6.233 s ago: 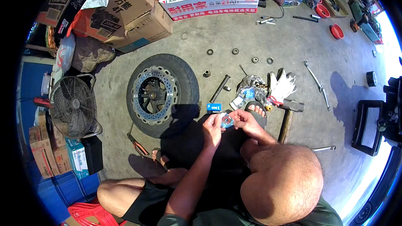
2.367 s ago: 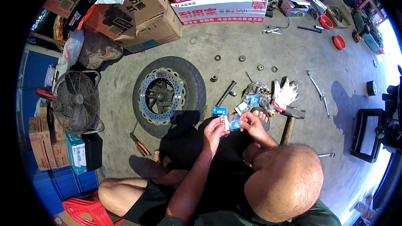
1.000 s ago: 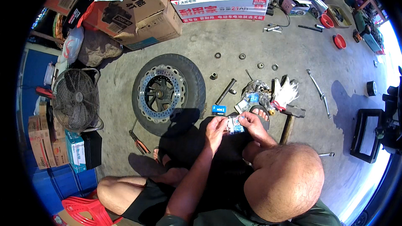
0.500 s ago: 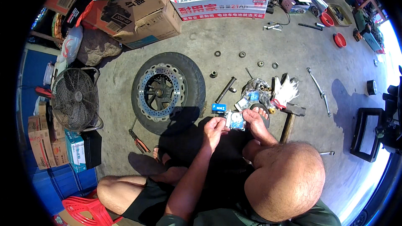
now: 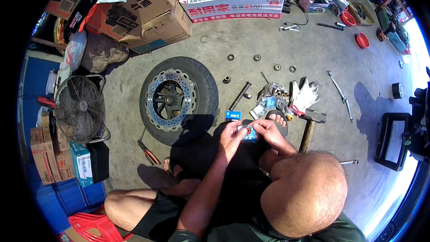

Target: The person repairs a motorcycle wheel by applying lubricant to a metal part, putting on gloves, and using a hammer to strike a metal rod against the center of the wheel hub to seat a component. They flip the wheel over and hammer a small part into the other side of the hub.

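Note:
Between my two hands is a small clear plastic packet [image 5: 251, 136] with blue print, held above my lap. My left hand [image 5: 230, 137] pinches its left side, and my right hand [image 5: 266, 132] grips the upper right edge; finger and thumb tips meet near the top. What the packet contains cannot be made out. Just beyond my left hand is a small blue box [image 5: 233, 115]. A motorcycle wheel [image 5: 208, 89] with a brake disc lies flat to the left. Past my hands are a metal axle [image 5: 240, 96], a plastic bag [image 5: 278, 91] of small parts and white gloves [image 5: 305, 95].
A hammer [image 5: 307, 135] lies beside my right foot, with a wrench [image 5: 338, 90] farther right. Pliers [image 5: 148, 153] rest near the tyre. Several metal rings, one a washer [image 5: 230, 57], dot the floor ahead. A fan [image 5: 80, 107] and cardboard boxes [image 5: 168, 29] stand left and back.
My hands have drawn closer together over the packet, and their fingertips now meet at its top edge. The packet shows less of its face. The view has shifted slightly.

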`<state>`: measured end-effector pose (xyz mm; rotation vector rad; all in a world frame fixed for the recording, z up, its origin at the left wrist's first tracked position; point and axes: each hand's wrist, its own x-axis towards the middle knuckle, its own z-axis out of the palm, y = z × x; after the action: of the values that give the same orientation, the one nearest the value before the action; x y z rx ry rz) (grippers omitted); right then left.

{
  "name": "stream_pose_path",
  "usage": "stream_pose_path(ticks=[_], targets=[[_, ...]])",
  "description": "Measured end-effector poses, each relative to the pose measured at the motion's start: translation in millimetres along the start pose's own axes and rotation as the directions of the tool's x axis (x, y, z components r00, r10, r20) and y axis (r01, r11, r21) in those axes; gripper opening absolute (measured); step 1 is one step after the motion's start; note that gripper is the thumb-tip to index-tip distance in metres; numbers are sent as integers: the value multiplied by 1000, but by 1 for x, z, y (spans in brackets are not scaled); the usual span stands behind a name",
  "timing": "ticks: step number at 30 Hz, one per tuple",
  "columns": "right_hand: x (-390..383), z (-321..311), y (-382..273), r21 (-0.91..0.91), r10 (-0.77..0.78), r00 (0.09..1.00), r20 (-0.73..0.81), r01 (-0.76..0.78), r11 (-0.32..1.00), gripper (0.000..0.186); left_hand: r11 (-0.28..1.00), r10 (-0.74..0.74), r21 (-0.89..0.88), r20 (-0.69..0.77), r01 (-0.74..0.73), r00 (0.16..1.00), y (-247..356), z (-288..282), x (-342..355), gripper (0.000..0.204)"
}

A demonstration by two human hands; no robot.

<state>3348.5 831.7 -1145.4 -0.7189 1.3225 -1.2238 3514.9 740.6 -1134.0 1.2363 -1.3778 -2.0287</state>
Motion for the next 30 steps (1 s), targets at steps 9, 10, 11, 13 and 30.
stream_pose_path(ticks=[9,10,11,13,30], targets=[[0,6,-6,207,210,977,21,-210,955,19,983,-85,-175,-169,55,982,-13,3,5,21],[0,1,2,206,172,985,-5,-168,964,17,986,-53,-167,-148,28,988,-18,5,5,21],[1,0,4,204,137,990,-25,-129,970,15,987,-23,-161,-133,1,991,-16,6,3,21],[2,-1,7,167,93,994,-50,-84,982,14,989,-84,-128,-76,74,994,-11,7,1,23],[2,4,-3,-295,-69,995,-66,47,954,11,989,-40,133,-206,69,978,-42,23,11,25]])
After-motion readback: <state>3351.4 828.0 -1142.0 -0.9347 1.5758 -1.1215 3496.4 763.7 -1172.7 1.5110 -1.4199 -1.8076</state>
